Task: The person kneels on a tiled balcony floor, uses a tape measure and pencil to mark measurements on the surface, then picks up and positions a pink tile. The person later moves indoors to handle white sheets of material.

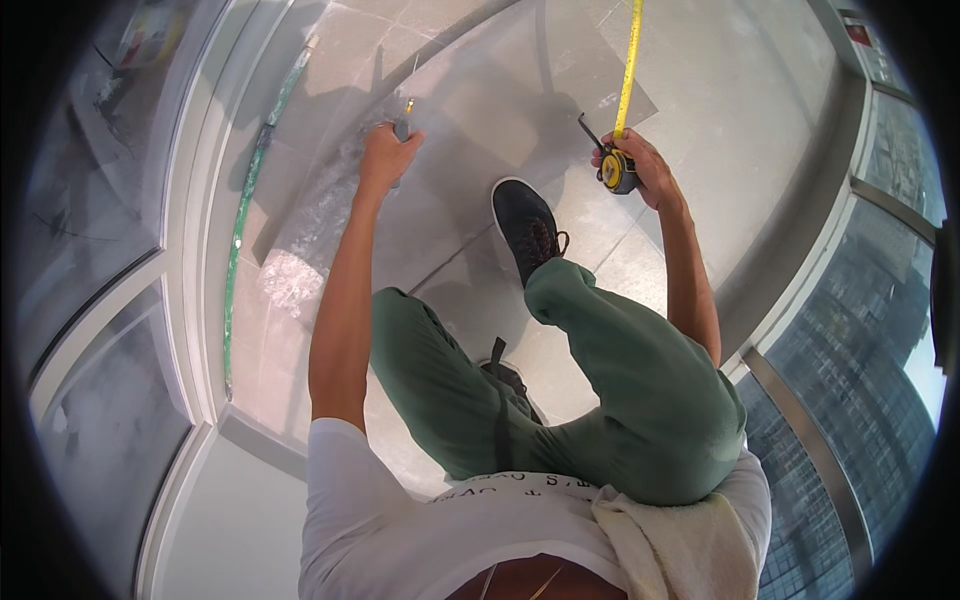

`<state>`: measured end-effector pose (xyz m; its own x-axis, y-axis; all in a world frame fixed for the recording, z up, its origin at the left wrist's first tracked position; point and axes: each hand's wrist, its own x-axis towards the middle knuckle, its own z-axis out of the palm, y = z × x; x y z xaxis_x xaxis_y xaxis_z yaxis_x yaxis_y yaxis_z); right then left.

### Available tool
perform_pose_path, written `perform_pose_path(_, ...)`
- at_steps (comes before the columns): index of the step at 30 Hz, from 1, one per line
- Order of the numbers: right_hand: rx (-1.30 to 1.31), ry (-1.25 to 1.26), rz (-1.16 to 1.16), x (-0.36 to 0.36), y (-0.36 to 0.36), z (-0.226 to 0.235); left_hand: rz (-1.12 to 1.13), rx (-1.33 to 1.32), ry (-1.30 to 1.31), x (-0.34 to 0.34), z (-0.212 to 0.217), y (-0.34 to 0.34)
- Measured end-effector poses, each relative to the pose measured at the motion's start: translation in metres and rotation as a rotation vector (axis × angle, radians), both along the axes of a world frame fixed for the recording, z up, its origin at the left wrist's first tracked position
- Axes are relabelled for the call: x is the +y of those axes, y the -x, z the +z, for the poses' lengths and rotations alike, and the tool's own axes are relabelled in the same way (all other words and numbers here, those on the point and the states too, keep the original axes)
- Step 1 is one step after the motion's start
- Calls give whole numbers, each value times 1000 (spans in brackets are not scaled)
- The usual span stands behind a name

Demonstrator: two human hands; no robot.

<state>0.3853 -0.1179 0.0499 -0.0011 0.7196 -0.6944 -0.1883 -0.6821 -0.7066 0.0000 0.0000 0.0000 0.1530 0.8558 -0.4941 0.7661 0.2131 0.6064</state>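
Observation:
My left hand [388, 158] is closed around a slim grey-handled tool [402, 128], which has a brass-coloured tip and a thin end pointing away from me. Its exact kind is hard to make out. In my right hand [645, 165] is a yellow-and-black tape measure [619, 175], with a dark strap hanging off it. The yellow tape [628, 80] runs out from the case to the far edge of the view. Under both hands lies a large grey sheet or tile [470, 110], with one corner showing near the tape. Powdery white dust marks its left part.
A long green bar [240, 230] lies by the left window frame [185, 250]. White powder [292, 283] is heaped on the floor near it. My dark shoe [523, 225] rests between my hands, below bent knees. Windows [850, 370] line the right side. A cream towel [680, 545] hangs at my waist.

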Motion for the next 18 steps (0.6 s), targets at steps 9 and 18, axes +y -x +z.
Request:
perform_pose_path(9,163,-96,-155,-25,43,-6,-64,118,407,-171,30,9)
perform_pose_path(18,202,5,-57,-12,113,-17,-71,107,29,-233,25,-12)
